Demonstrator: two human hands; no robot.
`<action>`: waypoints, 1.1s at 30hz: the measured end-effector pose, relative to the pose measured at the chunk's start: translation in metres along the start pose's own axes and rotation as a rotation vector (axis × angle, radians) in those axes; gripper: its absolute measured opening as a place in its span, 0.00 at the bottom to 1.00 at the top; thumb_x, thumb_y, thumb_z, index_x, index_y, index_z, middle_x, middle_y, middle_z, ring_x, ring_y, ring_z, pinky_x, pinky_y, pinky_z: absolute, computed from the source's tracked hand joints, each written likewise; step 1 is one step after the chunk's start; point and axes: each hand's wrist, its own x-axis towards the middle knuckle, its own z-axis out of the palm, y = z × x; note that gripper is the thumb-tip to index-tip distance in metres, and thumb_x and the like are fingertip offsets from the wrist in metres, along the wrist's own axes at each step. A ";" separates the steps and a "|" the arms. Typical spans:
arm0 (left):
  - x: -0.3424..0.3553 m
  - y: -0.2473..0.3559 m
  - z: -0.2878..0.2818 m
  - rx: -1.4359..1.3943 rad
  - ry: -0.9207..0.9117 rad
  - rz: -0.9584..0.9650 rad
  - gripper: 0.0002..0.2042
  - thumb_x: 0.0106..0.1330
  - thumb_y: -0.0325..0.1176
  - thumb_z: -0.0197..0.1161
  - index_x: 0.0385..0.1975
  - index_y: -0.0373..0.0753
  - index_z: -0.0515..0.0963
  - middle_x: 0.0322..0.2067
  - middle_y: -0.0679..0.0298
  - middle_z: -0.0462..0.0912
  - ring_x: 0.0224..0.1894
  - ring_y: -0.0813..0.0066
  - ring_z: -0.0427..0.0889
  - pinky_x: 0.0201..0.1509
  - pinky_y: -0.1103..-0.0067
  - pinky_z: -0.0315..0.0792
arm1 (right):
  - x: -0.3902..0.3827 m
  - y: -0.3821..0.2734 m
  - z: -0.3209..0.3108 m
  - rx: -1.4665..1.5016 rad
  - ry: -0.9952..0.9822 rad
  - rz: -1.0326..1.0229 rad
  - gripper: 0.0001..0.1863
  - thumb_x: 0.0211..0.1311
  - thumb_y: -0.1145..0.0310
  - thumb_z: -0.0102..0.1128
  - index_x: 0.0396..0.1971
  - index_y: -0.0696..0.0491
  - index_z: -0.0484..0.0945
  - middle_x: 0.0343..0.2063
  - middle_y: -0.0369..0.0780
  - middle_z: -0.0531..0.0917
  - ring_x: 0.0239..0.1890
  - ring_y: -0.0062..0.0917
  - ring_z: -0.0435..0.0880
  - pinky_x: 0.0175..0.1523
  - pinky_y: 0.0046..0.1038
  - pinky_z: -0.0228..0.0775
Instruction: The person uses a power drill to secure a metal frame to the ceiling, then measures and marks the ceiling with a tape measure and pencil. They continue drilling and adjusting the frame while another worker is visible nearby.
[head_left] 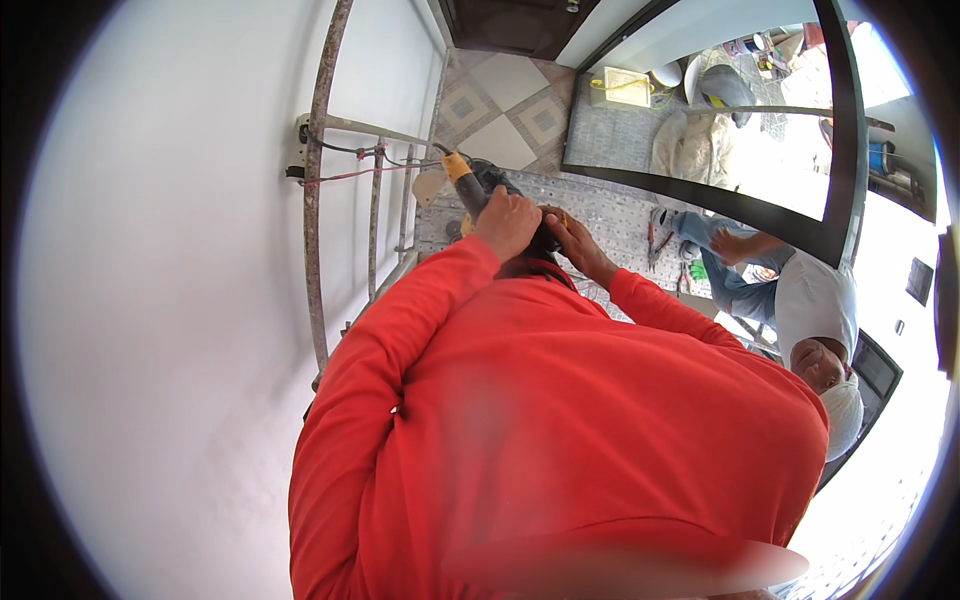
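In front of my red-sleeved torso, both hands are close together above a perforated metal platform [590, 190]. My left hand [508, 224] is closed at the lower end of a corded power tool [466, 187] with a dark body and a yellow end. My right hand [583, 245] is just to its right, fingers bent against a dark part that the hands mostly hide. A small yellow bit shows by its fingertips; whether it belongs to the tool I cannot tell. Something black and crumpled [494, 177] lies just beyond my left hand.
Scaffold poles [318, 190] with cables tied on stand at the left, along a white wall [170, 300]. Red-handled pliers [655, 250] lie on the platform. A person [815, 300] in white shirt and jeans sits at the right. Beyond is a dark-framed opening [700, 190] above a tiled floor [505, 85].
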 end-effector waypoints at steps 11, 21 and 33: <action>-0.009 0.016 0.000 0.027 0.003 0.056 0.09 0.69 0.35 0.56 0.31 0.50 0.84 0.27 0.68 0.85 0.35 0.70 0.87 0.46 0.68 0.69 | -0.019 -0.009 -0.006 -0.079 -0.032 0.057 0.26 0.81 0.46 0.43 0.50 0.55 0.79 0.29 0.30 0.77 0.28 0.16 0.68 0.31 0.26 0.64; -0.021 0.010 0.014 0.035 0.006 0.070 0.08 0.70 0.36 0.56 0.31 0.51 0.84 0.28 0.70 0.84 0.35 0.72 0.86 0.46 0.67 0.69 | -0.028 -0.024 0.011 0.056 0.034 -0.028 0.29 0.82 0.44 0.41 0.63 0.53 0.77 0.32 0.30 0.77 0.27 0.14 0.67 0.31 0.20 0.60; -0.039 0.004 0.018 0.047 0.036 0.096 0.10 0.70 0.35 0.56 0.29 0.51 0.84 0.27 0.69 0.85 0.34 0.71 0.87 0.51 0.66 0.69 | -0.022 -0.024 0.027 -0.082 -0.003 0.002 0.28 0.82 0.46 0.41 0.65 0.51 0.75 0.37 0.29 0.80 0.32 0.12 0.70 0.32 0.19 0.64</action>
